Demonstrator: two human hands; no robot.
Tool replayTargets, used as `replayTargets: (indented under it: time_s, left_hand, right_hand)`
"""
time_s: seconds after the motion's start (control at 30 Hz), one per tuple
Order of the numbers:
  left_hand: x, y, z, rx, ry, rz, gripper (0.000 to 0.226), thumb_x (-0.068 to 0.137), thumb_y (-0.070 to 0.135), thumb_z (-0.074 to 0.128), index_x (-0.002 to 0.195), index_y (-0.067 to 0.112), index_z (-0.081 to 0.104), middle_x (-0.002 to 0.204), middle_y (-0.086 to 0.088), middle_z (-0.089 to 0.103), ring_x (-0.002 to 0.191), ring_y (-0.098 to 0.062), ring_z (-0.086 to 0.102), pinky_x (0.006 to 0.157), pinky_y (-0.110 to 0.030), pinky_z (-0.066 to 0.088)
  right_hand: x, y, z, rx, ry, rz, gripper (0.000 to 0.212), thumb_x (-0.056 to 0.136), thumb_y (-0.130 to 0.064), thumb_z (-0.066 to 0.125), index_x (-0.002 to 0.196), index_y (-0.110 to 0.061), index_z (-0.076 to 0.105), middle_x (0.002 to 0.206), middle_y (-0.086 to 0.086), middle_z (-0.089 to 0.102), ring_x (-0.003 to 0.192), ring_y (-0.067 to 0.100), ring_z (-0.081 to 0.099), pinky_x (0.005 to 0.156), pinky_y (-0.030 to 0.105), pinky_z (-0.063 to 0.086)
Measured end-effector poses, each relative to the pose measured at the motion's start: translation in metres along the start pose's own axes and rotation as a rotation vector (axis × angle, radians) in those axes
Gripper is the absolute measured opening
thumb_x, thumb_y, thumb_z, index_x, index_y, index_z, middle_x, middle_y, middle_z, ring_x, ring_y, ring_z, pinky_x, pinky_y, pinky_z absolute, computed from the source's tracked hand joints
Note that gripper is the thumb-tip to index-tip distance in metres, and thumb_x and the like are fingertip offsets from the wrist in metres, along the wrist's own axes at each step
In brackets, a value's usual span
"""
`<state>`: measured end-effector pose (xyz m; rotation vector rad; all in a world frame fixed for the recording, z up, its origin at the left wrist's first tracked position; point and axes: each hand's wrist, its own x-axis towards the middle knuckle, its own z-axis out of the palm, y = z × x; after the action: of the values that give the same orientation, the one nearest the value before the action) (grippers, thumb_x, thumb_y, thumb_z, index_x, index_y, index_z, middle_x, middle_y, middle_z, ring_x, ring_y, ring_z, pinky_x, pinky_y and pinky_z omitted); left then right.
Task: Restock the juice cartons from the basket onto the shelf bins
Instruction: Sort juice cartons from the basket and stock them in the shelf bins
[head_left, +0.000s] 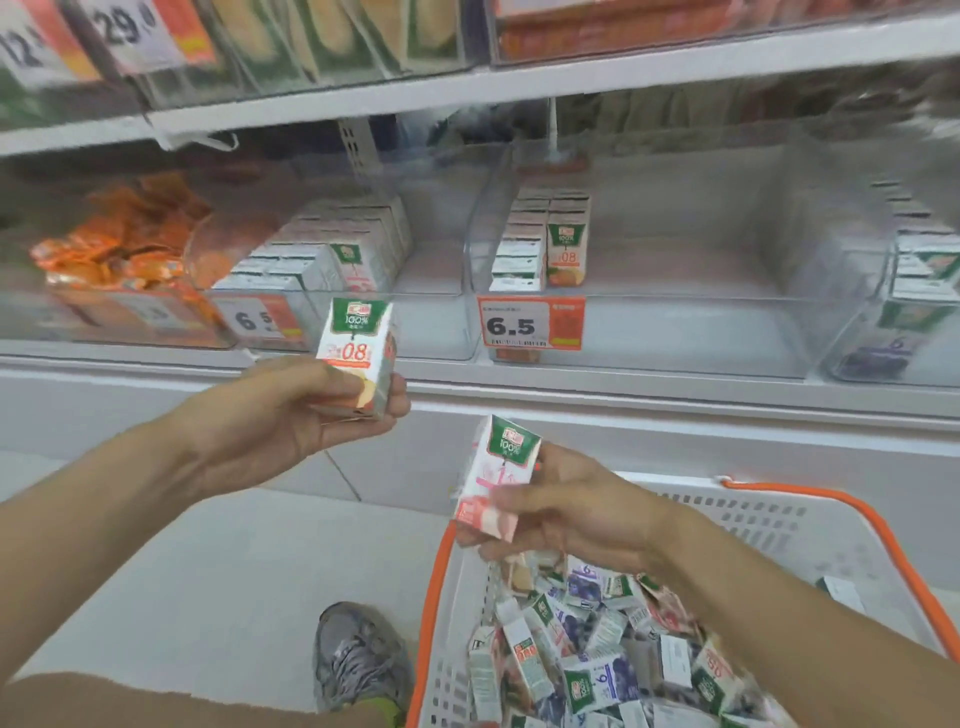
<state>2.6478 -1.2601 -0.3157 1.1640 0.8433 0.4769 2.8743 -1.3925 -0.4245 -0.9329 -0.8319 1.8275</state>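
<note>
While both hands are up in front of the shelf, each grips one juice carton. Left hand holds an upright carton marked 08, fingers curled round its base, just below the left clear bin. Right hand pinches a pink-fronted carton, tilted, above the basket. Basket: white, orange rim, loose cartons piled inside. Middle bin, tag 6.5, has two short rows at its left side. Grey shoe on the floor beside the basket.
</note>
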Motion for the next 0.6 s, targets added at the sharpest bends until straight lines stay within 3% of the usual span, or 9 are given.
replayTargets:
  time_s: [0.07,0.13,0.23,0.3,0.43,0.53,0.6]
  left_hand:
    - [0.004,0.000,-0.009,0.041,0.168,0.008,0.033,0.083,0.015,0.067,0.109,-0.005,0.069,0.113,-0.030,0.068,0.095,-0.035,0.071,0.082,-0.041,0.060]
    - [0.009,-0.006,-0.022,0.065,0.296,-0.005,0.034,0.091,0.016,0.062,0.113,-0.010,0.063,0.108,-0.029,0.069,0.089,-0.035,0.071,0.082,-0.043,0.060]
    - [0.016,-0.006,-0.040,0.057,0.425,0.033,0.032,0.091,0.017,0.066,0.108,-0.010,0.062,0.104,-0.031,0.069,0.086,-0.036,0.072,0.077,-0.043,0.061]
    - [0.022,0.001,-0.050,0.023,0.466,0.112,0.029,0.091,0.019,0.067,0.106,-0.006,0.063,0.105,-0.031,0.069,0.084,-0.035,0.072,0.075,-0.041,0.062]
    - [0.025,0.009,-0.061,-0.014,0.508,0.241,0.026,0.091,0.021,0.068,0.105,-0.001,0.068,0.101,-0.027,0.072,0.087,-0.038,0.073,0.075,-0.042,0.062]
    - [0.024,0.008,-0.069,-0.012,0.558,0.306,0.018,0.089,0.020,0.070,0.097,0.004,0.070,0.099,-0.024,0.073,0.089,-0.040,0.072,0.078,-0.047,0.061]
    - [0.025,0.008,-0.073,-0.035,0.590,0.325,0.014,0.088,0.021,0.072,0.093,0.008,0.070,0.098,-0.021,0.073,0.089,-0.039,0.072,0.076,-0.047,0.061]
  right_hand:
    - [0.000,-0.015,0.022,-0.095,0.165,-0.048,0.043,0.096,-0.016,0.060,0.132,-0.003,0.040,0.121,0.030,0.063,0.109,0.051,0.062,0.089,0.050,0.057]
    - [0.001,-0.028,0.044,-0.210,0.267,-0.114,0.039,0.098,-0.021,0.056,0.128,-0.004,0.041,0.116,0.027,0.066,0.106,0.045,0.066,0.087,0.046,0.059]
    - [0.006,-0.052,0.071,-0.404,0.342,-0.216,0.031,0.099,-0.027,0.054,0.124,-0.011,0.048,0.105,0.013,0.074,0.095,0.025,0.073,0.080,0.024,0.058]
    - [0.020,-0.075,0.085,-0.551,0.367,-0.286,0.028,0.098,-0.029,0.054,0.121,-0.013,0.051,0.097,0.003,0.076,0.089,0.014,0.073,0.076,0.017,0.054]
    - [0.083,-0.124,0.100,-0.641,0.459,-0.507,0.030,0.094,-0.029,0.065,0.117,-0.012,0.056,0.094,0.000,0.075,0.090,0.015,0.071,0.090,0.035,0.056]
    - [0.141,-0.162,0.103,-0.808,0.606,-0.606,0.027,0.089,-0.029,0.072,0.111,-0.017,0.062,0.091,-0.006,0.069,0.081,0.006,0.065,0.072,0.017,0.052]
    - [0.182,-0.180,0.095,-0.897,0.669,-0.575,0.025,0.086,-0.025,0.076,0.106,-0.016,0.066,0.091,-0.005,0.071,0.077,0.006,0.065,0.069,0.023,0.052]
